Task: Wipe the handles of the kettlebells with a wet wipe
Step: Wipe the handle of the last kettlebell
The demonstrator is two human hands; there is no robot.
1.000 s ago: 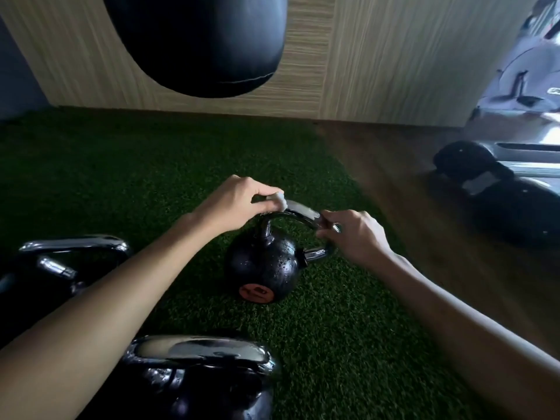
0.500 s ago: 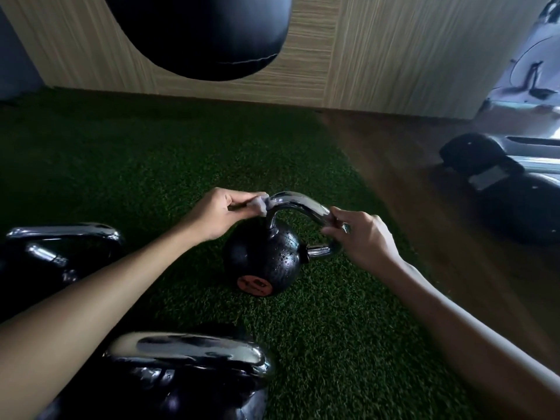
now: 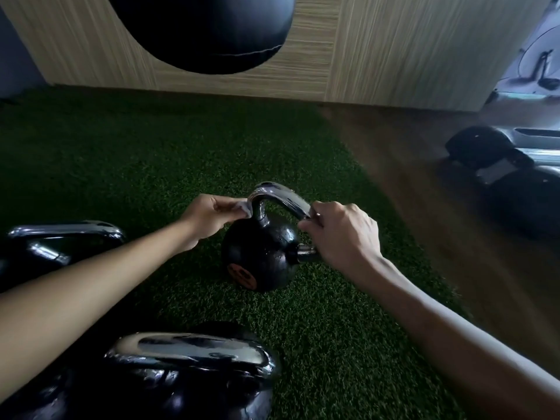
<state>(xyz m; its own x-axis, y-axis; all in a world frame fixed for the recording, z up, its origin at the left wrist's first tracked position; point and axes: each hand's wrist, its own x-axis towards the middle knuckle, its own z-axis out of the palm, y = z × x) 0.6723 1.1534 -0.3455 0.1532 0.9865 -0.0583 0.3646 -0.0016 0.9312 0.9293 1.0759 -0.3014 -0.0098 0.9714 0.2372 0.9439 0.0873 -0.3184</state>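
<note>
A small black kettlebell [image 3: 260,256] with a chrome handle [image 3: 278,195] and an orange mark low on its front stands on the green turf. My left hand [image 3: 209,216] pinches a pale wet wipe [image 3: 245,209] against the left leg of that handle. My right hand [image 3: 342,234] grips the right side of the handle, fingers curled round it. Two larger kettlebells stand nearer me: one at the bottom [image 3: 188,374] with a wide chrome handle, one at the left edge [image 3: 57,241], partly behind my left forearm.
A black punching bag [image 3: 200,28] hangs overhead at the back. Behind it runs a wood-panelled wall [image 3: 378,56]. Right of the turf [image 3: 151,153] lies a brown wooden floor [image 3: 424,207] with dark gym gear [image 3: 500,171] on it.
My left hand slid the wipe from the top of the handle down its left leg. My right hand kept its hold on the right side. The camera tilted slightly.
</note>
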